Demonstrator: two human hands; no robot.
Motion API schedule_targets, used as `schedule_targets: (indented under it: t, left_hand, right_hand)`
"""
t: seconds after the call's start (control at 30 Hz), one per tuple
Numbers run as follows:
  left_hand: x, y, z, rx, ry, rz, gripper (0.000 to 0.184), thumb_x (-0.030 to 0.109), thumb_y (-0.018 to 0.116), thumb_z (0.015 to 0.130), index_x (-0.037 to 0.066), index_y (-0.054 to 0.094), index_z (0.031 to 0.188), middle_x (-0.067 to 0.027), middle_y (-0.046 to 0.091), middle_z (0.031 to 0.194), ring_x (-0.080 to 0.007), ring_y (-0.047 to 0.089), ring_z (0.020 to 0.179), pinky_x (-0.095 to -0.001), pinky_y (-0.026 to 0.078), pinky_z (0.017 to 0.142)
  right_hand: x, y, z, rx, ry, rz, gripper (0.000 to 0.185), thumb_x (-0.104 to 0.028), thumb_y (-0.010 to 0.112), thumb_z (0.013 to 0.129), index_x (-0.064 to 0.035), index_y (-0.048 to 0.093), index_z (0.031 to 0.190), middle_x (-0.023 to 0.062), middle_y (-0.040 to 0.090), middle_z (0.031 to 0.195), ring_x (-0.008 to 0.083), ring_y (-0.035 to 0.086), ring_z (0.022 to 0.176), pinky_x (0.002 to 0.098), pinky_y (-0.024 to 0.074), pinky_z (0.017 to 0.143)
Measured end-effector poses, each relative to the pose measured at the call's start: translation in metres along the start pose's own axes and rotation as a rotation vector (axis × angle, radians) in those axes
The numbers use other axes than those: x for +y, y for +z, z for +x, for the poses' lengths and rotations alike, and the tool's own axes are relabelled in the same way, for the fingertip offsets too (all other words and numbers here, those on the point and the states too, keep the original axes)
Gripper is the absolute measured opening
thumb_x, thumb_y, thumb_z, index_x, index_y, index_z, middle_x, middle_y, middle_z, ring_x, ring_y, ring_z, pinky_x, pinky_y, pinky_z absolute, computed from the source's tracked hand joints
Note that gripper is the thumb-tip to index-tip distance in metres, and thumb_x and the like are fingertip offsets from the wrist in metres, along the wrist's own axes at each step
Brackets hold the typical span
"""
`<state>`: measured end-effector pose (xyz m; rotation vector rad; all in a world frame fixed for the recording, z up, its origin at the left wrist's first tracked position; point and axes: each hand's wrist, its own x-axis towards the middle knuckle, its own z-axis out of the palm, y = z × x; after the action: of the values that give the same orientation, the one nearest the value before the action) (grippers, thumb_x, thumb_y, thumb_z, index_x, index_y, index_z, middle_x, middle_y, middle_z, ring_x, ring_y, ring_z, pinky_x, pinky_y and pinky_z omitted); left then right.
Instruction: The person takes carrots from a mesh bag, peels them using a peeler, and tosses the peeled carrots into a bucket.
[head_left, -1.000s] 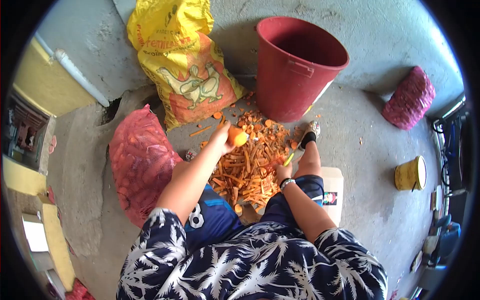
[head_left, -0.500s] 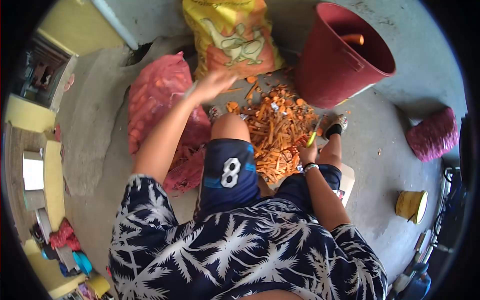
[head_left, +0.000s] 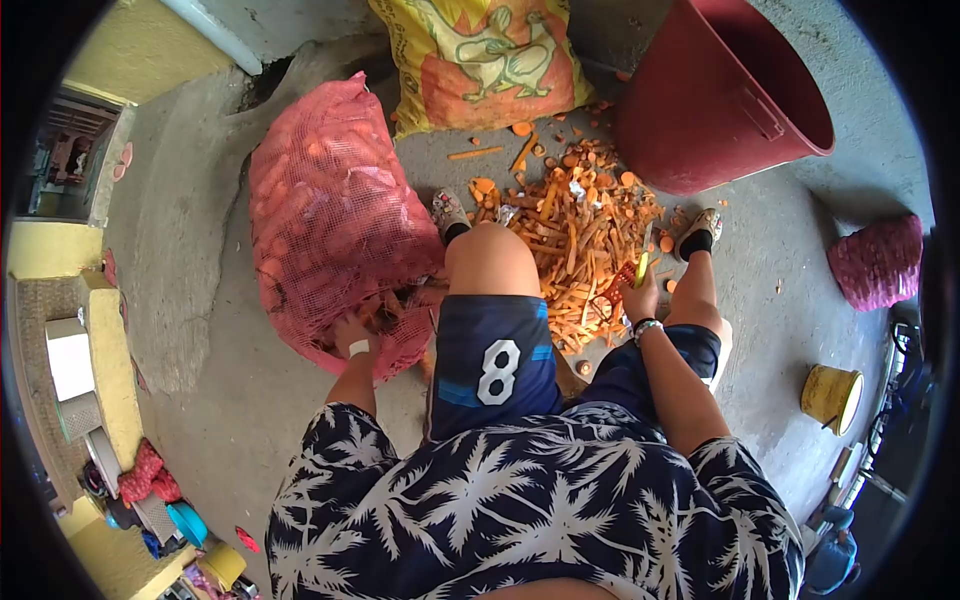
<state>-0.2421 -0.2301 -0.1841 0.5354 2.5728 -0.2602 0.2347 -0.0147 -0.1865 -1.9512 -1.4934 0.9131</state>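
My left hand point(head_left: 352, 332) reaches into the mouth of a red mesh sack point(head_left: 335, 190) full of carrots. Its fingers are mostly hidden among the carrots and netting, so I cannot make out whether they grip one. My right hand point(head_left: 641, 296) is closed around the yellow-green handle of a knife point(head_left: 643, 264), blade pointing away from me. Beside that hand is a piece of red netting point(head_left: 618, 285). A heap of carrot pieces and peelings point(head_left: 570, 240) lies on the floor between my feet.
A tall dark-red bucket point(head_left: 690, 110) stands beyond the heap on the right. A yellow printed sack point(head_left: 490, 70) sits at the back. Further right are a purple mesh sack point(head_left: 878, 262) and a yellow pail point(head_left: 832, 397). Walls border the back.
My left hand has come back from above the heap's far-left side into the mesh sack. The orange piece seen at the bucket's mouth no longer shows. My right hand still holds the knife.
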Motion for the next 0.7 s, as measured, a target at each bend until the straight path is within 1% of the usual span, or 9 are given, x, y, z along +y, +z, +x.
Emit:
schedule_targets:
  t: [0.07, 0.17, 0.3, 0.37, 0.4, 0.47, 0.5, 0.57, 0.7]
  left_hand:
    - [0.006, 0.024, 0.021, 0.330, 0.181, 0.220, 0.070, 0.037, 0.065, 0.071, 0.005, 0.036, 0.125, -0.0218, 0.042, 0.122, -0.0369, 0.047, 0.110, -0.0420, 0.041, 0.092]
    - [0.023, 0.023, 0.045, 0.061, 0.096, -0.108, 0.065, 0.028, 0.063, 0.072, 0.004, 0.035, 0.126, -0.0226, 0.043, 0.120, -0.0409, 0.048, 0.105, -0.0446, 0.041, 0.089]
    - [0.047, 0.016, 0.049, 0.193, 0.103, -0.184, 0.058, 0.021, 0.061, 0.072, 0.001, 0.040, 0.122, -0.0230, 0.043, 0.120, -0.0409, 0.049, 0.099, -0.0446, 0.042, 0.086]
    - [0.052, 0.031, 0.084, 0.677, 0.290, -0.335, 0.048, 0.018, 0.058, 0.070, -0.004, 0.049, 0.112, -0.0229, 0.052, 0.107, -0.0372, 0.052, 0.096, -0.0422, 0.043, 0.087]
    - [0.049, 0.028, 0.104, 0.677, 0.284, -0.333, 0.048, 0.018, 0.058, 0.070, -0.004, 0.049, 0.112, -0.0229, 0.052, 0.107, -0.0372, 0.052, 0.096, -0.0422, 0.043, 0.087]
    - [0.041, 0.017, 0.134, 0.085, 0.045, -1.980, 0.032, 0.015, 0.048, 0.077, -0.002, 0.054, 0.103, -0.0188, 0.055, 0.102, -0.0331, 0.055, 0.092, -0.0422, 0.045, 0.083]
    - [0.042, 0.005, 0.126, 0.092, 0.044, -1.981, 0.032, 0.015, 0.048, 0.077, -0.002, 0.054, 0.103, -0.0188, 0.055, 0.102, -0.0331, 0.055, 0.092, -0.0422, 0.045, 0.083]
    - [0.052, -0.027, 0.096, 0.232, -0.294, -2.691, 0.023, 0.014, 0.040, 0.083, 0.003, 0.057, 0.094, -0.0139, 0.058, 0.095, -0.0268, 0.056, 0.090, -0.0410, 0.047, 0.080]
    - [0.045, -0.007, 0.097, -0.139, -0.388, -2.588, 0.020, 0.016, 0.045, 0.084, 0.005, 0.058, 0.094, -0.0126, 0.059, 0.097, -0.0242, 0.057, 0.090, -0.0418, 0.049, 0.080]
  right_hand:
    - [0.002, -0.002, 0.000, -0.009, -0.033, 0.076, 0.039, -0.011, 0.067, 0.068, -0.0075, 0.053, 0.105, 0.0147, 0.063, 0.088, 0.0312, 0.061, 0.081, 0.0381, 0.0460, 0.069]
    - [-0.007, -0.010, -0.004, 0.013, -0.008, -0.079, 0.041, -0.009, 0.067, 0.067, -0.0070, 0.053, 0.106, 0.0157, 0.063, 0.090, 0.0320, 0.061, 0.084, 0.0381, 0.0465, 0.071]
    - [0.004, -0.011, -0.001, 0.028, -0.009, 0.002, 0.040, -0.010, 0.067, 0.066, -0.0059, 0.054, 0.104, 0.0156, 0.063, 0.089, 0.0326, 0.061, 0.084, 0.0379, 0.0467, 0.072]
    - [0.003, -0.009, 0.000, 0.030, -0.016, 0.024, 0.038, -0.010, 0.067, 0.067, -0.0054, 0.054, 0.102, 0.0156, 0.064, 0.088, 0.0327, 0.061, 0.084, 0.0378, 0.0468, 0.071]
    - [0.003, -0.007, -0.001, 0.027, -0.022, 0.046, 0.037, -0.010, 0.067, 0.067, -0.0048, 0.054, 0.101, 0.0157, 0.064, 0.087, 0.0328, 0.061, 0.083, 0.0377, 0.0468, 0.071]
    - [-0.008, -0.009, -0.003, 0.006, -0.008, -0.007, 0.036, -0.011, 0.067, 0.067, -0.0046, 0.054, 0.100, 0.0157, 0.064, 0.087, 0.0326, 0.061, 0.082, 0.0375, 0.0469, 0.071]
    - [-0.013, -0.009, -0.003, -0.005, 0.007, -0.060, 0.036, -0.011, 0.066, 0.067, -0.0043, 0.054, 0.100, 0.0157, 0.064, 0.086, 0.0324, 0.062, 0.082, 0.0373, 0.0470, 0.070]
    - [0.002, -0.002, 0.001, 0.012, -0.014, -0.035, 0.035, -0.011, 0.066, 0.068, -0.0044, 0.054, 0.100, 0.0158, 0.064, 0.086, 0.0316, 0.062, 0.082, 0.0370, 0.0469, 0.070]
    - [-0.008, -0.003, -0.003, 0.028, -0.042, -0.046, 0.039, -0.011, 0.067, 0.067, -0.0050, 0.054, 0.103, 0.0165, 0.063, 0.087, 0.0321, 0.061, 0.082, 0.0370, 0.0468, 0.071]
